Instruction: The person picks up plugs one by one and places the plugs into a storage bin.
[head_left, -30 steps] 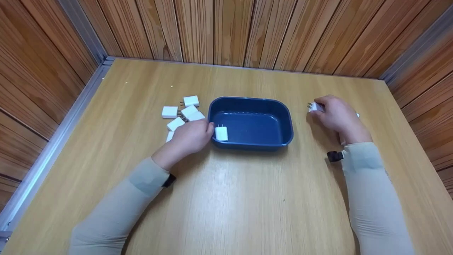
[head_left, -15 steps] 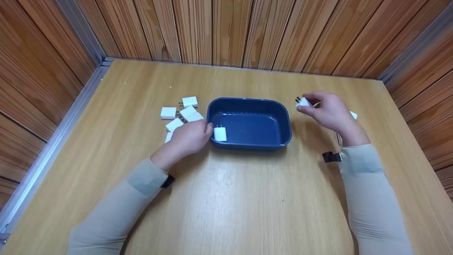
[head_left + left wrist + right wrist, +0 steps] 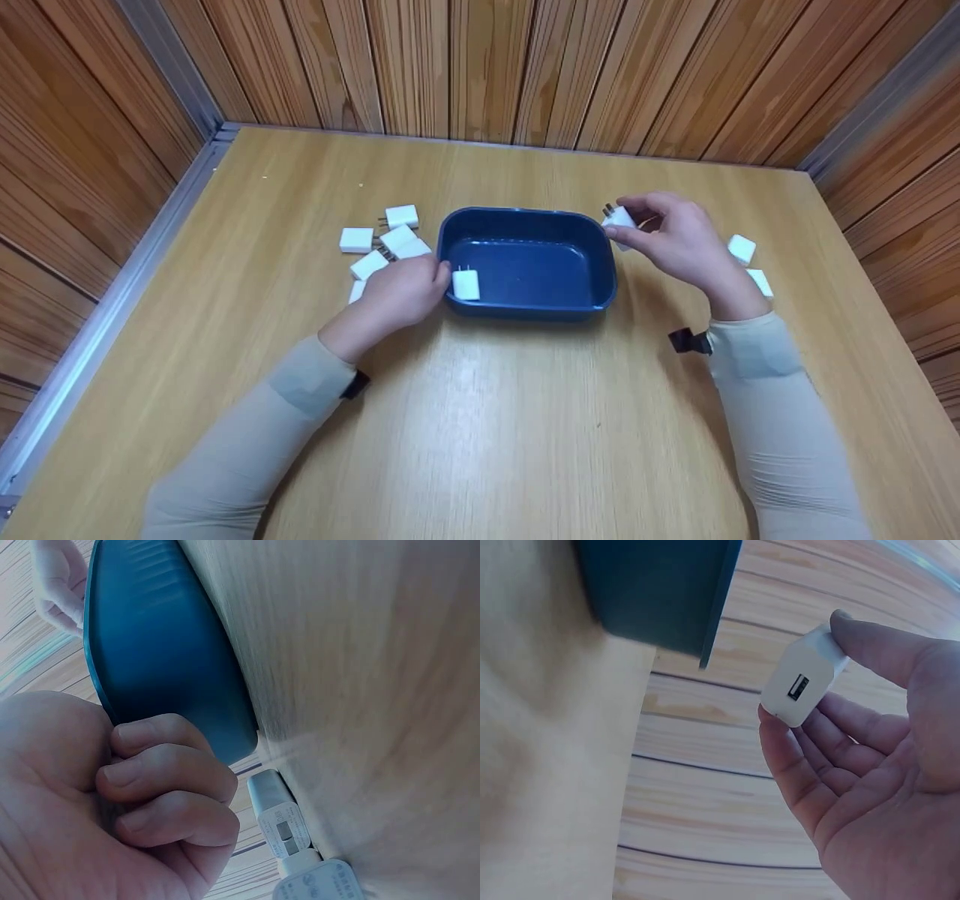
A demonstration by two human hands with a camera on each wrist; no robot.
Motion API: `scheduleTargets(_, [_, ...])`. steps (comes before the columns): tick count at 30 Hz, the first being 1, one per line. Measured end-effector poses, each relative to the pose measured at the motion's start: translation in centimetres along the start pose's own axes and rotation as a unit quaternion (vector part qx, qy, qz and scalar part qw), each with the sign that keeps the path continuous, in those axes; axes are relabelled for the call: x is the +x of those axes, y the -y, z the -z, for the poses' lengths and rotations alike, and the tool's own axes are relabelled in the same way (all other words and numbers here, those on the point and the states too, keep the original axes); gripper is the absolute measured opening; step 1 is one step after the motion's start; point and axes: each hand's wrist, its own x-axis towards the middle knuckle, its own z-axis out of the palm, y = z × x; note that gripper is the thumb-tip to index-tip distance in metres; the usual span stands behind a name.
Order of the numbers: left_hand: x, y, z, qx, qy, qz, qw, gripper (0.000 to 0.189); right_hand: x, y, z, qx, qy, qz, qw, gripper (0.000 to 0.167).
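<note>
A blue plastic bin (image 3: 532, 307) stands mid-table, with one white USB charger (image 3: 466, 286) inside its left end, prongs pointing to the back. At the bin's left rim, my left hand (image 3: 397, 292) has its fingers curled and its thumb over the edge, gripping the rim. My right hand (image 3: 679, 240) pinches another white charger (image 3: 804, 679) between thumb and fingertips beside the bin's right rim, prongs up to the left. In the right wrist view its USB port faces the camera. It is held up off the table, apart from the bin wall (image 3: 660, 592).
Several white chargers (image 3: 356, 240) lie in a loose cluster left of the bin, partly hidden by the left hand. Two more chargers (image 3: 742, 250) lie on the right, beyond the right wrist. Wood-panelled walls (image 3: 487, 67) bound the table's back and sides.
My right hand has lifted its charger and carried it left to the bin's right rim, uncovering the two chargers on the right. The left hand has stayed at the rim.
</note>
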Motion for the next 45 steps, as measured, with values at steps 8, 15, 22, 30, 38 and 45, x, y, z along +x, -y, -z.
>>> scheduleTargets(8, [0.0,-0.1,0.0,-0.002,0.009,0.006,0.9999,0.050,-0.6,1.3,-0.8,-0.007,0.016,-0.001,0.9998,0.062])
scheduleTargets(15, [0.1,-0.1,0.0,-0.010,0.016,0.011,0.9998,0.050,-0.8,2.0,-1.6,-0.005,0.030,-0.011,0.9995,0.062])
scheduleTargets(22, [-0.1,0.0,0.1,-0.009,0.012,0.007,0.9999,0.051,-0.7,2.7,-2.5,-0.020,0.047,-0.020,0.9985,0.061])
scheduleTargets(30, [-0.1,0.0,0.2,0.007,0.001,0.003,1.0000,0.050,-0.3,3.2,-4.1,-0.029,0.057,-0.007,0.9979,0.053])
scheduleTargets(38, [-0.1,-0.1,0.2,-0.010,0.016,0.012,0.9997,0.052,-0.4,3.9,-5.5,-0.041,0.080,-0.018,0.9958,0.054])
scheduleTargets(45, [-0.2,-0.2,0.3,-0.010,0.017,0.011,0.9997,0.053,-0.3,4.2,-6.3,-0.053,0.089,-0.019,0.9944,0.051])
